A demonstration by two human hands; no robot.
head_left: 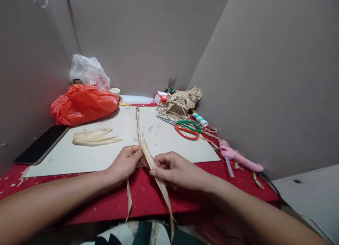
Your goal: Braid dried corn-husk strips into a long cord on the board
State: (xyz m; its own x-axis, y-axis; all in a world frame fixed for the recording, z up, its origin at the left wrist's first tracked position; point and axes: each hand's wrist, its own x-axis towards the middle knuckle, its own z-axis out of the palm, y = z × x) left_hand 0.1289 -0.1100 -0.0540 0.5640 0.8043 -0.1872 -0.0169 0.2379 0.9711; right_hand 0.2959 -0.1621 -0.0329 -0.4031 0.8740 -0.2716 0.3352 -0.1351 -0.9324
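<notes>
A thin twisted cord (138,124) of dry husk runs up the middle of the white board, and my left hand (126,163) pinches its near end. One narrow loose strip (129,200) hangs below that hand over the table's front edge. My right hand (176,170) is closed on a wide pale corn husk strip (162,188). The top of this strip lies against the cord's end by my left fingertips, and its tapered tail droops past the table edge. Flat on the board to the left rests a small stack of husks (92,137).
Scissors (185,127) with green and orange handles lie on the white board (169,149). A pink glue gun (237,156) sits at right, near a coil of husk cord (184,101). A black phone (42,144) and a red plastic bag (84,105) stand left.
</notes>
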